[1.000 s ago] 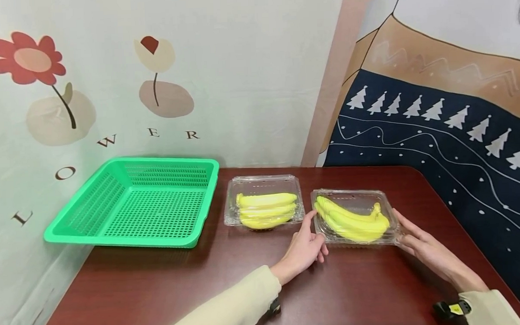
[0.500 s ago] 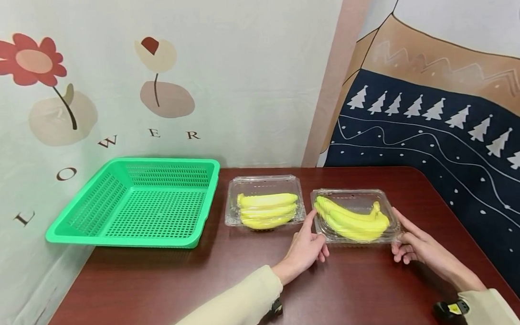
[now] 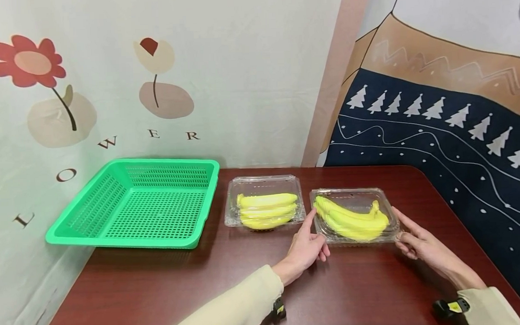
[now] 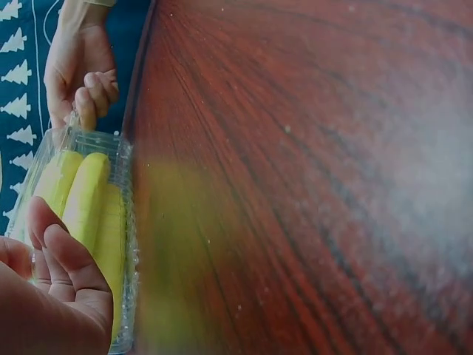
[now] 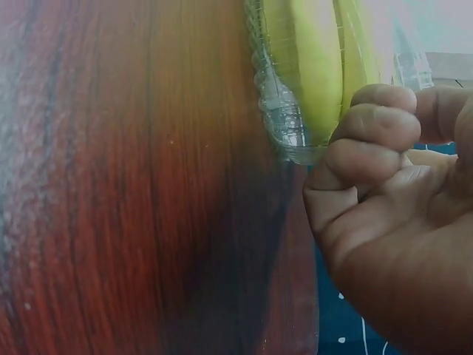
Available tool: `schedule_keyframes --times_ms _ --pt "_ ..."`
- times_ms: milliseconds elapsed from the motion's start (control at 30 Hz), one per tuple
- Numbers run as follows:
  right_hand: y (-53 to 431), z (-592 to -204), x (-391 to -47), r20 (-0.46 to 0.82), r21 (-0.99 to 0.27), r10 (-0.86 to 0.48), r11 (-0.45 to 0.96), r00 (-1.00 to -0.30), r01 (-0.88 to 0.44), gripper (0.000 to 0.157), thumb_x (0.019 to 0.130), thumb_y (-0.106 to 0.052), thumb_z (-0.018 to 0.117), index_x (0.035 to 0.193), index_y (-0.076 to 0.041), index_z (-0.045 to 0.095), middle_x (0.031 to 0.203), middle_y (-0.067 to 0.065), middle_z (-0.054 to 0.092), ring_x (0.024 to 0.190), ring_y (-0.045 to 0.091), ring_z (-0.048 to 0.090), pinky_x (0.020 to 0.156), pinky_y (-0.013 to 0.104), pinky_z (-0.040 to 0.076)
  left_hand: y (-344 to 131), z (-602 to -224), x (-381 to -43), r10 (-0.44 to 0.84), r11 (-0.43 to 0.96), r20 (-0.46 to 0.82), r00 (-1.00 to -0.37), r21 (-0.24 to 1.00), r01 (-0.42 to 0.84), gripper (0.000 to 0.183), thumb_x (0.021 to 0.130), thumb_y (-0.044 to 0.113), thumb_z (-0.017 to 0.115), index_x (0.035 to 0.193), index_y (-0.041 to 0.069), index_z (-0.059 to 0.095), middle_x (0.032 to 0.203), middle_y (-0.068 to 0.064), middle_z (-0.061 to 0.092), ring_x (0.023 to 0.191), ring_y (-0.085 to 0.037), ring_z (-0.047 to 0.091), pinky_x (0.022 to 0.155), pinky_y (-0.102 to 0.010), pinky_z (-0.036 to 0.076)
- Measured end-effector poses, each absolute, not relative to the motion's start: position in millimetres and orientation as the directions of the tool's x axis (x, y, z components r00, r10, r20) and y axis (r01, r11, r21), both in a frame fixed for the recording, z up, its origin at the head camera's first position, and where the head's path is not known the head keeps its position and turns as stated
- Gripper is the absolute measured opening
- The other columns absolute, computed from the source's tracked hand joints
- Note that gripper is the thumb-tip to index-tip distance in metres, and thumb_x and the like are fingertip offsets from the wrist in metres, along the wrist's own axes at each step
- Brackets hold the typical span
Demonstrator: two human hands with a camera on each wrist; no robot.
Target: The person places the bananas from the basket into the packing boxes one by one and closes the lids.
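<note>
A clear plastic clamshell box (image 3: 351, 193) with a bunch of yellow bananas (image 3: 352, 221) inside lies at the right of the table, lid down. My left hand (image 3: 303, 249) holds its near left corner, index finger along the left side and thumb at the front edge. At the near right corner, my right hand (image 3: 424, 247) pinches the box's edge; its index finger reaches along the right side and its other fingers curl. The right wrist view shows those curled fingers (image 5: 373, 140) beside the box's ribbed corner (image 5: 284, 122); the exact contact is partly hidden.
Just left of the held box stands a second clear clamshell box (image 3: 262, 184) with bananas in it. Farther left is a green perforated plastic basket (image 3: 159, 242). All stand on a dark red-brown table (image 3: 355, 293), with printed cloth hanging behind and at the right.
The right hand's lower fingers slipped out from under the box's corner into view, then curled in closer to it. The box and the left hand stay nearly still.
</note>
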State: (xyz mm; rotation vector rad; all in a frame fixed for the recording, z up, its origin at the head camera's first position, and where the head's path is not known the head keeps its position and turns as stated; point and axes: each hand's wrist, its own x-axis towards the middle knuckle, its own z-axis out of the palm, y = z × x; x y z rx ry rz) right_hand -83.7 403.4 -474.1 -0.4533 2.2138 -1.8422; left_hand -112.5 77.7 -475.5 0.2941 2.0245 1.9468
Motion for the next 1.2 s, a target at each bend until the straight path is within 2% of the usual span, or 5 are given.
schedule_keyframes --times_ms 367,633,867,1067,1200 --pt "401.5 -474.2 -82.6 0.029 -0.978 -0.363 0.183 -0.931 -0.102 0.063 0.11 0.001 0.033 0.167 -0.02 0.012 0.072 0.006 0.04 0.058 0.034 0.028 0.049 0.044 0.022 77.9 -475.0 -111.2 0.352 0.051 -0.077 -0.933 0.997 -0.063 0.081 0.092 -0.006 0.052 0.165 0.019 0.026 0.057 0.001 0.061 0.046 -0.009 0.055 0.049 -0.025 0.048" --pt "399.1 -474.2 -82.2 -0.041 -0.978 -0.319 0.208 -0.947 -0.027 0.063 0.111 -0.004 0.032 0.167 -0.013 0.005 0.083 0.005 0.056 0.068 0.018 0.056 0.059 0.034 0.049 75.1 -476.1 -110.6 0.364 0.099 -0.062 -0.929 0.995 -0.028 0.08 0.095 0.0 0.053 0.166 0.02 0.022 0.062 -0.001 0.066 0.048 -0.01 0.06 0.051 -0.029 0.052" --pt "398.4 -472.7 -80.3 -0.098 -0.972 -0.264 0.234 -0.959 0.035 0.064 0.112 -0.009 0.036 0.167 -0.015 0.005 0.09 0.009 0.061 0.08 0.023 0.062 0.072 0.028 0.055 71.2 -478.0 -109.8 0.384 0.144 -0.037 -0.922 0.989 0.02 0.083 0.095 0.007 0.057 0.167 0.02 0.019 0.071 -0.003 0.072 0.054 -0.01 0.064 0.055 -0.029 0.055" --pt "397.3 -471.1 -78.9 -0.115 -0.947 -0.171 0.317 -0.979 0.055 0.061 0.113 -0.019 0.04 0.167 -0.015 0.013 0.11 0.002 0.057 0.095 0.017 0.059 0.079 0.026 0.055 64.5 -476.1 -108.7 0.374 0.19 -0.019 -0.927 0.98 0.057 0.083 0.094 0.015 0.06 0.167 0.02 0.021 0.084 -0.01 0.075 0.061 -0.014 0.069 0.053 -0.025 0.053" --pt "396.6 -468.3 -78.3 -0.078 -0.897 -0.117 0.441 -0.99 0.019 0.06 0.114 -0.031 0.038 0.166 -0.009 0.02 0.139 0.003 0.05 0.104 0.001 0.056 0.082 0.024 0.054 59.6 -474.9 -107.7 0.367 0.242 -0.014 -0.93 0.967 0.081 0.081 0.095 0.023 0.061 0.167 0.023 0.023 0.087 -0.003 0.072 0.066 -0.016 0.07 0.051 -0.028 0.052"
